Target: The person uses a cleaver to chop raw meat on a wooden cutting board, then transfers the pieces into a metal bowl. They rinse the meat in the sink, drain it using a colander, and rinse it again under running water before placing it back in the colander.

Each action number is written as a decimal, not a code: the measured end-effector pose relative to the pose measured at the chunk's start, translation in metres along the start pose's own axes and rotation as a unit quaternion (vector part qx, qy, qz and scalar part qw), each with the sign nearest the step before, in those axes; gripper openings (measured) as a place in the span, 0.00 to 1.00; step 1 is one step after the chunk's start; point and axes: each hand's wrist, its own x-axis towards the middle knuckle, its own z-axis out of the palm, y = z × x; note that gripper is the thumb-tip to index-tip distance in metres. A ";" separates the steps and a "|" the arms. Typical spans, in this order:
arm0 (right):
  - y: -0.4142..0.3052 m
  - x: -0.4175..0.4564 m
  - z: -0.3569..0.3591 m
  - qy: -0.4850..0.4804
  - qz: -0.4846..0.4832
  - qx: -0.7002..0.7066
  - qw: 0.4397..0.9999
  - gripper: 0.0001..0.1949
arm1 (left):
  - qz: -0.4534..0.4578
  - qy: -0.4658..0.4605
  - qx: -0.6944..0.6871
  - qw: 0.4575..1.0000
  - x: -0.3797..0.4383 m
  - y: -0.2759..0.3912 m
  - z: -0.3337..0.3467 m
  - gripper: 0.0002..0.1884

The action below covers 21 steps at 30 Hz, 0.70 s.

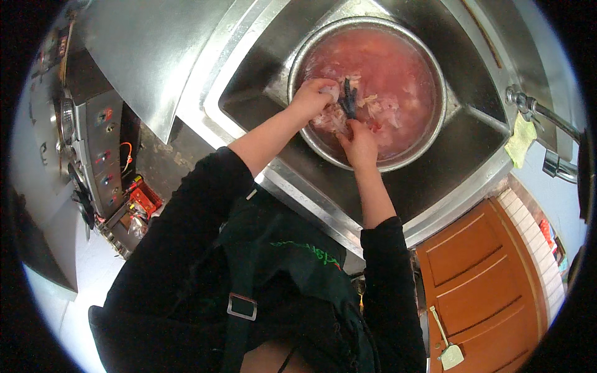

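A round metal basin (440,93) stands in the stainless steel sink, filled with cloudy red water (373,60). Over its near left side, my left hand (313,99) grips a pale piece of raw meat (330,119), which looks like poultry. My right hand (361,143) pinches the lower edge of this piece, thumb and fingers close together. Between the hands a dark, slender piece (348,98) points away from me; it looks like a bird's foot, though I cannot tell for sure. More pale raw pieces (385,112) lie partly under the water to the right.
The sink's rim (317,200) runs close in front of my body. A tap (527,102) is at the right, with a yellow-green cloth (521,140) by it. Left are a steel worktop (154,46) and a cooking range (105,149). A brown door (480,279) stands lower right, a fly swatter (450,347) against it.
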 end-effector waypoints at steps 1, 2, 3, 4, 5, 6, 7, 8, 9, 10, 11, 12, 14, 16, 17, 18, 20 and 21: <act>-0.001 0.000 0.003 -0.011 0.020 0.010 1.000 0.11 | 0.031 0.039 0.037 0.998 -0.006 0.003 -0.002 0.18; -0.001 0.001 0.006 -0.022 0.040 0.020 0.999 0.12 | 0.061 0.078 0.074 0.992 -0.013 0.006 -0.005 0.18; 0.001 -0.001 0.007 -0.024 0.050 0.054 0.997 0.12 | 0.051 0.035 0.023 0.998 -0.022 0.015 -0.009 0.19; 0.005 -0.002 0.007 -0.025 0.059 0.087 0.994 0.12 | 0.040 -0.007 -0.029 0.999 -0.033 0.029 -0.015 0.19; 0.008 -0.003 0.006 -0.026 0.069 0.120 0.990 0.13 | 0.029 -0.050 -0.081 0.995 -0.041 0.036 -0.016 0.19; 0.007 -0.003 0.004 -0.014 0.062 0.175 0.983 0.12 | 0.061 -0.057 -0.045 0.996 -0.047 0.029 -0.013 0.20; 0.007 -0.005 0.003 -0.006 0.057 0.230 0.972 0.12 | 0.090 -0.063 -0.008 0.994 -0.053 0.017 -0.007 0.21; 0.007 -0.007 0.002 0.004 0.053 0.284 0.957 0.11 | 0.118 -0.070 0.029 0.990 -0.059 0.006 -0.001 0.22; 0.004 -0.009 -0.004 -0.014 0.062 0.313 0.948 0.11 | 0.095 -0.087 0.009 0.992 -0.068 0.007 0.005 0.25; -0.003 -0.009 -0.014 -0.030 0.071 0.341 0.937 0.10 | 0.087 -0.125 0.005 0.988 -0.075 0.015 0.007 0.25; -0.008 -0.010 -0.022 -0.046 0.080 0.369 0.925 0.10 | 0.080 -0.164 0.001 0.983 -0.080 0.024 0.009 0.25; -0.015 -0.010 -0.030 -0.047 0.090 0.382 0.919 0.09 | 0.103 -0.132 0.020 0.986 -0.085 0.023 0.014 0.24; -0.026 -0.011 -0.039 -0.050 0.110 0.408 0.905 0.09 | 0.147 -0.066 0.059 0.985 -0.091 0.020 0.023 0.23; -0.019 -0.012 -0.035 0.013 0.058 0.361 0.931 0.10 | 0.144 -0.080 0.032 0.986 -0.094 0.028 0.026 0.22; -0.014 -0.012 -0.034 0.045 0.032 0.336 0.940 0.11 | 0.142 -0.086 0.018 0.986 -0.095 0.030 0.026 0.21; -0.013 -0.010 -0.037 0.066 0.071 0.390 0.916 0.12 | 0.086 -0.115 -0.027 0.989 -0.093 0.027 0.026 0.20; -0.010 -0.002 -0.047 0.107 0.148 0.489 0.853 0.13 | -0.026 -0.170 -0.118 0.978 -0.085 0.016 0.025 0.19; 0.000 0.002 -0.057 0.118 0.198 0.565 0.792 0.13 | -0.087 -0.222 -0.228 0.944 -0.084 0.020 0.020 0.18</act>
